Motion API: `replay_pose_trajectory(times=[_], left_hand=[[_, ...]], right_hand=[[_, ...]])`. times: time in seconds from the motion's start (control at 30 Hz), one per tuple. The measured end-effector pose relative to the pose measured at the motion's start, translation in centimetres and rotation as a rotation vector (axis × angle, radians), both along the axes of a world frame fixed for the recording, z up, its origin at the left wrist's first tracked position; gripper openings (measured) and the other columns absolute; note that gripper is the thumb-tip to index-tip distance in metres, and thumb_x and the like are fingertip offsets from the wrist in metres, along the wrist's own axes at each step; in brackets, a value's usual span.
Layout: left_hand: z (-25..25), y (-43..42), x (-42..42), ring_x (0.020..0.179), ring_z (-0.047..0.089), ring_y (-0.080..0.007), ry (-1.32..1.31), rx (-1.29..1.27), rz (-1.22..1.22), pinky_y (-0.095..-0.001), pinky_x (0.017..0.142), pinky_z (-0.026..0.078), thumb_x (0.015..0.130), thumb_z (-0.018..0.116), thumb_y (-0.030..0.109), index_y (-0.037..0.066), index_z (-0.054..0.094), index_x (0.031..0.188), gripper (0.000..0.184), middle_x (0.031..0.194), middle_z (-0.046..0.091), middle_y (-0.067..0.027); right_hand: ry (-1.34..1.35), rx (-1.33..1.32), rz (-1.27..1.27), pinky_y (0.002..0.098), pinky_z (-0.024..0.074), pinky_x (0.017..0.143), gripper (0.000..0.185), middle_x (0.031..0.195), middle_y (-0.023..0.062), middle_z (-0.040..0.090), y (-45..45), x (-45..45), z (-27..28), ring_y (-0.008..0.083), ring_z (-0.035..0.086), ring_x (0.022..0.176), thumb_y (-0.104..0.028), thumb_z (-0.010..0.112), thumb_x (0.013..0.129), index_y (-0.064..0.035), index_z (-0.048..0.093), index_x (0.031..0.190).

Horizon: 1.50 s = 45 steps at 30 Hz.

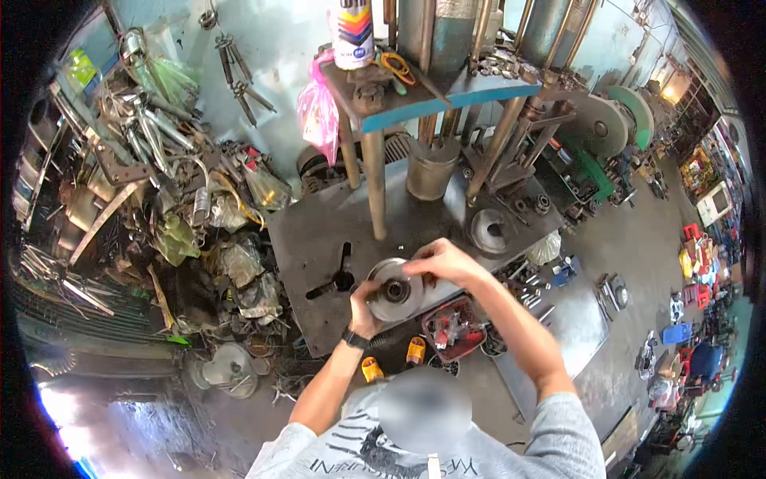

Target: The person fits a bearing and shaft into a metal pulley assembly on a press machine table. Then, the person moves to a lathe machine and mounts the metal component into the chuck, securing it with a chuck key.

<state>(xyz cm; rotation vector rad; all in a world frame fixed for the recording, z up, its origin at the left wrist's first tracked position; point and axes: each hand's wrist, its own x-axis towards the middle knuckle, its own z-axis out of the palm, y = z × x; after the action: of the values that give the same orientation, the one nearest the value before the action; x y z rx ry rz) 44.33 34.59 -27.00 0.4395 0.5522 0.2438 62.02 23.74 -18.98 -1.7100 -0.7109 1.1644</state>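
A round metal disc (385,308) with a raised dark hub at its centre is held over the front part of the steel press table (307,231). My left hand (364,310), with a dark watch on the wrist, grips the disc's left edge. At the upper right of the disc is my right hand (444,263), its fingers bent and pressed together near the rim; whether anything small is between them is hidden. A cross-shaped slot (341,279) in the table lies left of the disc. Right of my right hand rests a notched metal ring (488,231).
Steel posts (373,184) carry a blue-edged plate (447,102) with a spray can (352,36) above the table. A metal cylinder (432,177) stands behind. A red basket (453,347) sits at the front edge. Piled parts (159,152) crowd the left.
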Motion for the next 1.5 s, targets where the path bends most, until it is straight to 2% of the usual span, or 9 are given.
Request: replay_pose_trajectory(times=[0.17,0.3,0.43,0.6,0.73,0.83,1.0,1.27,1.5], left_hand=[[-11.1,1.6,-0.7,0.099,0.062,-0.0276,0.129,0.286,0.323,-0.0451,0.086,0.051,0.078,0.056,0.045,0.011,0.060,0.111,0.048,0.110,0.064,-0.0092],[2.0,6.8,3.1,0.091,0.063,-0.0262,0.227,0.066,0.505,-0.0382,0.079,0.054,0.079,0.056,0.038,0.008,0.063,0.103,0.038,0.107,0.064,-0.0090],[-2.8,17.9,7.0,0.091,0.059,-0.0218,0.138,0.352,0.587,-0.0369,0.075,0.053,0.080,0.054,0.028,0.010,0.060,0.093,0.023,0.095,0.058,-0.0034],[-4.5,20.4,16.4,0.091,0.062,-0.0217,-0.041,0.667,0.377,-0.0354,0.078,0.052,0.094,0.045,0.035,0.007,0.060,0.107,0.035,0.103,0.064,-0.0071],[-1.8,18.9,21.4,0.093,0.059,-0.0229,-0.043,2.155,0.297,-0.0348,0.085,0.049,0.085,0.062,0.010,0.003,0.048,0.117,0.036,0.102,0.057,-0.0098],[-1.7,18.6,24.1,0.091,0.059,-0.0218,-0.271,0.369,0.033,-0.0333,0.081,0.050,0.083,0.067,0.012,0.003,0.049,0.115,0.038,0.103,0.057,-0.0092],[1.2,16.6,26.3,0.081,0.064,-0.0158,-0.098,0.429,0.080,-0.0316,0.075,0.053,0.086,0.057,0.024,0.009,0.063,0.089,0.017,0.085,0.066,-0.0028],[-3.4,19.2,27.5,0.087,0.066,-0.0180,-0.065,0.415,0.026,-0.0343,0.076,0.054,0.090,0.054,0.028,0.004,0.062,0.101,0.028,0.099,0.067,-0.0061],[-5.0,20.1,28.2,0.095,0.064,-0.0169,-0.126,0.438,-0.013,-0.0339,0.084,0.053,0.093,0.052,0.026,0.001,0.060,0.109,0.031,0.106,0.066,-0.0073]], right_hand=[[-0.173,-0.091,-0.070,0.0285,0.0394,0.048,0.043,0.060,0.0010,0.058,3.2,0.8,-5.4,0.0086,0.049,0.051,-0.043,0.068,0.086,-0.0003,0.072,0.082],[-0.026,0.176,-0.382,0.0247,0.0459,0.049,0.028,0.072,0.0067,0.067,2.9,5.7,-6.6,0.0098,0.057,0.053,-0.027,0.066,0.089,0.0008,0.068,0.095],[-0.171,0.597,-0.762,0.0289,0.0511,0.062,0.017,0.086,0.0055,0.065,1.7,15.0,-11.9,0.0125,0.060,0.074,-0.014,0.057,0.095,0.0017,0.062,0.098],[-0.221,0.631,-0.537,0.0386,0.0365,0.105,0.082,0.145,0.0182,0.038,3.8,23.2,-15.1,0.0279,0.042,0.130,-0.029,0.073,0.083,-0.0025,0.028,0.145],[-0.323,0.611,-0.306,0.0408,0.0255,0.114,0.114,0.149,0.0170,0.033,5.7,24.9,-14.0,0.0276,0.032,0.137,-0.027,0.087,0.064,-0.0044,0.015,0.149],[-0.197,0.607,-0.289,0.0382,0.0271,0.114,0.125,0.146,0.0142,0.036,6.6,26.4,-13.9,0.0249,0.034,0.135,-0.016,0.094,0.050,-0.0041,0.017,0.148],[-0.048,0.624,-0.278,0.0371,0.0309,0.111,0.119,0.141,0.0119,0.041,6.7,26.6,-14.1,0.0237,0.038,0.131,-0.017,0.094,0.052,-0.0034,0.022,0.145],[-0.369,0.553,-0.305,0.0403,0.0374,0.109,0.118,0.144,0.0134,0.036,5.0,23.3,-13.4,0.0250,0.038,0.132,-0.013,0.091,0.059,-0.0064,0.012,0.147],[-0.038,0.772,-0.314,0.0470,0.0417,0.105,0.123,0.142,0.0087,0.034,7.0,22.9,-14.1,0.0270,0.041,0.128,0.009,0.084,0.057,-0.0169,0.005,0.148]])
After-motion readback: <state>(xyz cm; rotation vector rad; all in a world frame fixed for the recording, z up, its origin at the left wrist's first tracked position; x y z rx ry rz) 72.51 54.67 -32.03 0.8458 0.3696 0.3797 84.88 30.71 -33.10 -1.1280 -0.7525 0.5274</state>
